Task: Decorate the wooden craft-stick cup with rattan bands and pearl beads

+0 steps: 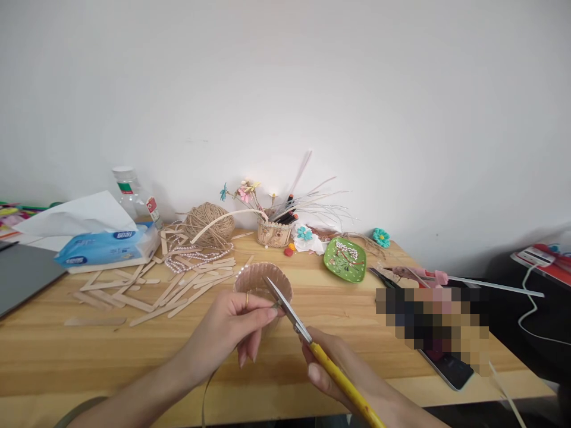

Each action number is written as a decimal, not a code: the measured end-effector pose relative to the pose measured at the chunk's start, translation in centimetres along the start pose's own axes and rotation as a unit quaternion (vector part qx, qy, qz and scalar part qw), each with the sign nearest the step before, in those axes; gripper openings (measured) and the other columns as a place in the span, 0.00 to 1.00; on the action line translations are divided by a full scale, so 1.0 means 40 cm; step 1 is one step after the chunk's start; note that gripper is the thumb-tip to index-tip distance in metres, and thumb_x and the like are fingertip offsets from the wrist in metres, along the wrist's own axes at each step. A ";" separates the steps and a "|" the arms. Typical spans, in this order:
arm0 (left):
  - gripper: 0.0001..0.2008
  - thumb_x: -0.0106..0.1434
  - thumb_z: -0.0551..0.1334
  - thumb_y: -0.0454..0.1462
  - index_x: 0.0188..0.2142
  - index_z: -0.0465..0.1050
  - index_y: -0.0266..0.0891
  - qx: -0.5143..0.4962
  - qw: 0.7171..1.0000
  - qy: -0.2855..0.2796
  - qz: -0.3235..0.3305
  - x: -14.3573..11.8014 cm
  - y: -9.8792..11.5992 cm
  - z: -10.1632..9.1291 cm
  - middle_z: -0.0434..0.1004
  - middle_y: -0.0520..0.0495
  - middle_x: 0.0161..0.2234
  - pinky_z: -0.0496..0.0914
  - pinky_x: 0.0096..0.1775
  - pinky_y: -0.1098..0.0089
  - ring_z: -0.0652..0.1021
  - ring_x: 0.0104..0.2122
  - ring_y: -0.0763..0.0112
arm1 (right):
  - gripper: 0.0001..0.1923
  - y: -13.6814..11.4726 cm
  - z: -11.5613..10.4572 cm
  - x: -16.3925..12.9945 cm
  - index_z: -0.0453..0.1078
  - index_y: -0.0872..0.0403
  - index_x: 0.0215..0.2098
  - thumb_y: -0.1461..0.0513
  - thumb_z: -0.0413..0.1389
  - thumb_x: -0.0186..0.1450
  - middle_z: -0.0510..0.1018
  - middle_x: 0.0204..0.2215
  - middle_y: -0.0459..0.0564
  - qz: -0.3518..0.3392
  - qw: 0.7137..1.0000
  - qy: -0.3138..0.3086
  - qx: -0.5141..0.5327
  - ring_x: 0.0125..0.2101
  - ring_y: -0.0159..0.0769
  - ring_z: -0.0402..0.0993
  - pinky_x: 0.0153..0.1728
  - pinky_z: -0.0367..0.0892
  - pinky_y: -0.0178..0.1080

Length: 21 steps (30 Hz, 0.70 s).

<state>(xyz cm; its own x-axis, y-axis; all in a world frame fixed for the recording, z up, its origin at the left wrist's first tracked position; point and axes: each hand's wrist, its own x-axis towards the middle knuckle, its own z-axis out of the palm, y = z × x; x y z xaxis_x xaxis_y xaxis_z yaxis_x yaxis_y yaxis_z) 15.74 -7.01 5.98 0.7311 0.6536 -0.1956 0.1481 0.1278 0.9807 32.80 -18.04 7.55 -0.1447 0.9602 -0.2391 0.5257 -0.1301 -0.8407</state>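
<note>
- Here are the yellow-handled scissors (pixel 323 359), held over the front of the table, silver blades slanting up and left across a scalloped cup (pixel 263 271).
- The right hand (pixel 332 364) has its fingers curled around the handle, gripping it firmly.
- And the left hand (pixel 238 318) meets it at the blades, thumb and forefinger pinched narrow on a small greenish piece (pixel 278 305), mostly hidden; a thin strip (pixel 205 395) dangles below the wrist.
- Just behind, the cup stands on the wooden table (pixel 178 365), partly covered by the hands.
- Out left, wooden sticks (pixel 147 291) lie scattered near a twine ball (pixel 209 223).
- Over right, a green dish (pixel 343 270) holds beads; farther along, a phone (pixel 450 371) lies partly pixelated.
</note>
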 end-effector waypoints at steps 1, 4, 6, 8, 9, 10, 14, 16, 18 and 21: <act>0.18 0.56 0.59 0.47 0.23 0.72 0.33 0.002 1.000 0.001 0.000 0.000 0.000 0.000 0.64 0.54 0.10 0.56 0.15 0.80 0.61 0.10 0.82 | 0.32 -0.002 0.000 0.001 0.57 0.54 0.30 0.34 0.41 0.56 0.61 0.27 0.45 0.001 1.000 0.005 0.000 0.28 0.33 0.55 0.30 0.56 0.35; 0.18 0.56 0.59 0.47 0.25 0.73 0.32 0.004 1.000 0.003 0.002 0.001 0.000 0.000 0.64 0.54 0.10 0.56 0.15 0.79 0.61 0.10 0.82 | 0.32 -0.002 0.002 0.003 0.54 0.54 0.26 0.34 0.40 0.56 0.58 0.24 0.43 0.004 1.000 0.020 -0.007 0.26 0.30 0.52 0.27 0.53 0.34; 0.17 0.56 0.59 0.47 0.25 0.74 0.32 0.006 1.000 0.004 0.001 0.002 -0.001 0.000 0.64 0.54 0.10 0.56 0.15 0.79 0.61 0.10 0.82 | 0.32 0.005 0.006 0.005 0.52 0.54 0.25 0.34 0.41 0.55 0.56 0.23 0.42 0.005 1.000 0.025 -0.014 0.25 0.29 0.50 0.25 0.50 0.33; 0.18 0.55 0.60 0.47 0.24 0.73 0.33 0.006 1.000 0.005 -0.002 0.003 -0.001 0.000 0.64 0.54 0.10 0.56 0.15 0.79 0.61 0.10 0.82 | 0.31 0.016 0.012 0.005 0.52 0.54 0.24 0.34 0.43 0.55 0.55 0.22 0.41 0.007 0.999 0.029 -0.015 0.24 0.28 0.49 0.24 0.49 0.32; 0.18 0.55 0.60 0.47 0.24 0.73 0.33 0.006 1.000 0.005 -0.006 0.004 -0.001 -0.001 0.64 0.54 0.10 0.56 0.15 0.78 0.61 0.10 0.82 | 0.31 0.022 0.014 0.005 0.52 0.54 0.24 0.35 0.45 0.55 0.54 0.22 0.41 0.009 0.999 0.029 -0.012 0.24 0.28 0.48 0.23 0.49 0.32; 0.18 0.55 0.60 0.47 0.24 0.73 0.33 0.006 1.000 0.005 -0.008 0.004 -0.001 -0.001 0.64 0.54 0.10 0.57 0.15 0.78 0.60 0.10 0.81 | 0.30 0.029 0.015 0.005 0.52 0.54 0.23 0.35 0.47 0.55 0.54 0.21 0.41 0.015 1.000 0.028 0.000 0.23 0.27 0.48 0.22 0.48 0.31; 0.16 0.55 0.60 0.46 0.22 0.73 0.35 -0.004 1.000 0.011 0.006 0.005 0.000 -0.003 0.64 0.54 0.11 0.61 0.18 0.76 0.64 0.13 0.78 | 0.28 0.060 -0.005 0.009 0.52 0.52 0.23 0.37 0.49 0.54 0.52 0.19 0.39 0.077 0.994 0.064 0.051 0.18 0.25 0.50 0.16 0.50 0.30; 0.14 0.55 0.61 0.43 0.20 0.74 0.35 -0.010 0.999 0.026 0.046 0.004 0.004 -0.006 0.67 0.51 0.16 0.64 0.23 0.74 0.69 0.19 0.75 | 0.24 0.084 -0.034 0.017 0.54 0.52 0.23 0.41 0.51 0.55 0.56 0.18 0.40 0.109 0.985 0.134 -0.026 0.18 0.27 0.54 0.18 0.52 0.31; 0.11 0.53 0.63 0.41 0.20 0.76 0.36 0.006 0.994 0.054 0.096 0.002 0.011 -0.013 0.69 0.50 0.21 0.65 0.29 0.74 0.71 0.26 0.73 | 0.19 0.117 -0.066 0.029 0.60 0.53 0.25 0.47 0.54 0.57 0.65 0.20 0.44 0.133 0.955 0.204 -0.170 0.20 0.32 0.61 0.22 0.54 0.33; 0.08 0.51 0.65 0.40 0.22 0.78 0.38 0.047 0.989 0.070 0.119 -0.005 0.025 -0.037 0.71 0.50 0.24 0.64 0.32 0.73 0.70 0.28 0.72 | 0.14 0.180 -0.105 0.049 0.68 0.55 0.33 0.53 0.51 0.60 0.76 0.30 0.53 0.152 0.901 0.235 -0.331 0.29 0.41 0.70 0.28 0.58 0.37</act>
<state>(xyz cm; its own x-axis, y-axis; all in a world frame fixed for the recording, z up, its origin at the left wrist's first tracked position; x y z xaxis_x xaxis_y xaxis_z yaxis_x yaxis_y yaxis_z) 14.75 -5.91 6.99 0.6546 0.7543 0.0498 0.0491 -0.1082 0.9929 39.82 -16.07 3.06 0.3787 0.9244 -0.0468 0.8889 -0.3773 -0.2597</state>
